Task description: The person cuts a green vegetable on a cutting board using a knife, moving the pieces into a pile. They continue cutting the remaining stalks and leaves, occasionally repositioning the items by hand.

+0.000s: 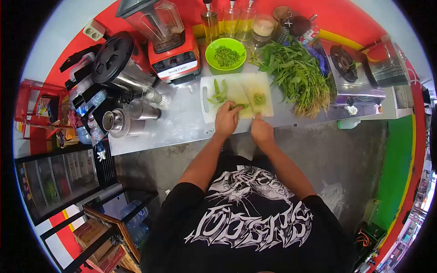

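A white cutting board lies on the metal table. My left hand is closed on a green pepper on the board. In my right hand is a knife, its blade pointing away from me beside the pepper. Chopped green pieces lie to the right of the blade. Several whole green peppers rest on the board's left part. Behind the board, a lime-green bowl holds chopped greens.
Leafy greens with roots lie right of the board, near a metal stove. A red blender stands behind left. Metal cups and a large lidded pot are at the left. Bottles line the wall.
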`<state>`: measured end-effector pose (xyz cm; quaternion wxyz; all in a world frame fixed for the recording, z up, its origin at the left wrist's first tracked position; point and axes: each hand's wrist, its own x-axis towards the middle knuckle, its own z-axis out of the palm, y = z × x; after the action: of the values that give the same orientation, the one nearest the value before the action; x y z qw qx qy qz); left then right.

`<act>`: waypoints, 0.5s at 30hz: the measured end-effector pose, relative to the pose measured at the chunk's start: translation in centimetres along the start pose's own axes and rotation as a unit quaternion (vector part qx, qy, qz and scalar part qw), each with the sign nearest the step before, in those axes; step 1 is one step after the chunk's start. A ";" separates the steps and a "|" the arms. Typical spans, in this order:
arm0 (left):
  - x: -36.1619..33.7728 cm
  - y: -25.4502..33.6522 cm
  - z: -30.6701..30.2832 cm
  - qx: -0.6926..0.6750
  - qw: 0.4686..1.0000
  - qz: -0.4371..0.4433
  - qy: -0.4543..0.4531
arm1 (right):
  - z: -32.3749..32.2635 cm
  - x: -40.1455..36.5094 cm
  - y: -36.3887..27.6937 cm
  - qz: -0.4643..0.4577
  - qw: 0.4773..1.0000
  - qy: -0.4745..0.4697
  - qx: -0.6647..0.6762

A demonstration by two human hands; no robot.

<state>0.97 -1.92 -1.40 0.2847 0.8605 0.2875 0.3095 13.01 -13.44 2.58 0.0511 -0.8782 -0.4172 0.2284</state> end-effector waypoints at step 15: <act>-0.1 -0.1 -0.1 0.011 1.000 -0.002 -0.001 | -1.2 1.1 -0.9 -0.038 0.999 0.016 0.011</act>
<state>0.79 -1.89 -1.47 0.2760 0.8633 0.2924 0.3050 13.50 -11.93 3.57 0.0761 -0.8649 -0.4465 0.2164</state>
